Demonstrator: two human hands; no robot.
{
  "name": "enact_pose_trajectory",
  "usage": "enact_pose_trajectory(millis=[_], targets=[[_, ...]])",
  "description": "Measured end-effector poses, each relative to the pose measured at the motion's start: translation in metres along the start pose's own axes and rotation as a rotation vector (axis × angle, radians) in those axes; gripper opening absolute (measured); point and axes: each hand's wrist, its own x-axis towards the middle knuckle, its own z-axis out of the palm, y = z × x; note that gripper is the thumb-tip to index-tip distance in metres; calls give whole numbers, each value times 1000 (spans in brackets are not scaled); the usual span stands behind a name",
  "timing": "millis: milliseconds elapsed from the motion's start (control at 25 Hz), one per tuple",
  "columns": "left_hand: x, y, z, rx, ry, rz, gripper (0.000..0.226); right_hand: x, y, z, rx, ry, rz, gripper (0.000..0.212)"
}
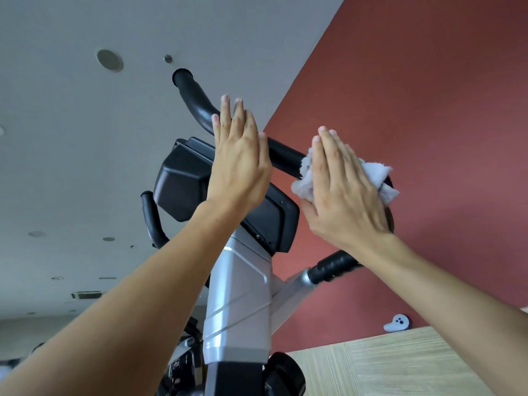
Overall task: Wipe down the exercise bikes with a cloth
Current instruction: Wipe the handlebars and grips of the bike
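Observation:
I look up at an exercise bike with a silver column [238, 304], a black console [183, 178] and curved black handlebars [197, 101]. My left hand [238, 158] is raised flat in front of the console and handlebar, fingers straight and together, holding nothing. My right hand [343, 190] lies flat with straight fingers on a crumpled white cloth [377, 174], pressing it against the right part of the handlebar. Cloth sticks out on both sides of the hand. Whether the left palm touches the bar is hidden.
A dark red wall [428, 95] rises to the right and a grey ceiling [71, 124] with round fittings spreads left. A lower black grip [334, 265] juts out under my right wrist. A small white object [397, 322] sits on the wall above a pale wooden panel [385, 367].

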Motion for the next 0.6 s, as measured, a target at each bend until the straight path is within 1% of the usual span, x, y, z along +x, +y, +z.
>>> enact_pose_trajectory(millis=[80, 120, 240, 400, 480, 600], targets=[[2, 6, 5, -31, 22, -37, 55, 4, 0, -4, 55, -39, -22, 89], [3, 9, 6, -37, 32, -42, 56, 4, 1, -5, 53, -39, -31, 92], [4, 15, 15, 2, 78, -41, 59, 6, 5, 1, 35, 38, -19, 84], [6, 19, 24, 146, 147, -56, 58, -1, 6, 15, -14, 175, -10, 71], [5, 16, 25, 246, 125, 0, 57, -15, 15, 15, -59, 200, -26, 71], [2, 15, 24, 358, 80, 64, 60, -20, 22, 10, -93, 191, -14, 73]])
